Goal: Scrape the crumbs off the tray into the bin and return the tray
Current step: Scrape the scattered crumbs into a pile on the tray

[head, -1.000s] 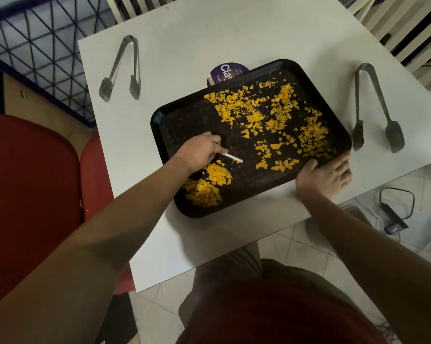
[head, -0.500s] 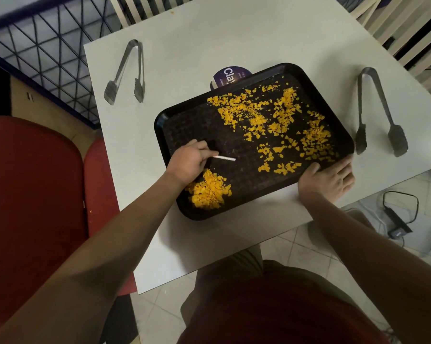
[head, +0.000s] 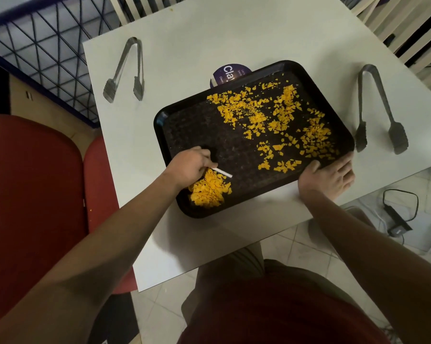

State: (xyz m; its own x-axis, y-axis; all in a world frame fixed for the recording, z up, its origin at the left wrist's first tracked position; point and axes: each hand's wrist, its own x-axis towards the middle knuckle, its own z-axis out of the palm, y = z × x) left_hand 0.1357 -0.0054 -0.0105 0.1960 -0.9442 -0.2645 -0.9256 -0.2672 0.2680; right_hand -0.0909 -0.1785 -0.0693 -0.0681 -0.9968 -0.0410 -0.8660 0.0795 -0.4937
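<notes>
Black tray (head: 184,112) holding orange crumbs (head: 279,120), heap at 7 o'clock, left hand (head: 188,167) gripping scraper (head: 223,172), right hand (head: 329,176) flat, steadying 4 o'clock rim

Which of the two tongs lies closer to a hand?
The tongs right of the tray, just beyond the right hand; the other pair lies far off.

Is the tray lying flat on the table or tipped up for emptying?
Flat. The tray rests on the table, its crumbs still spread across it.
</notes>
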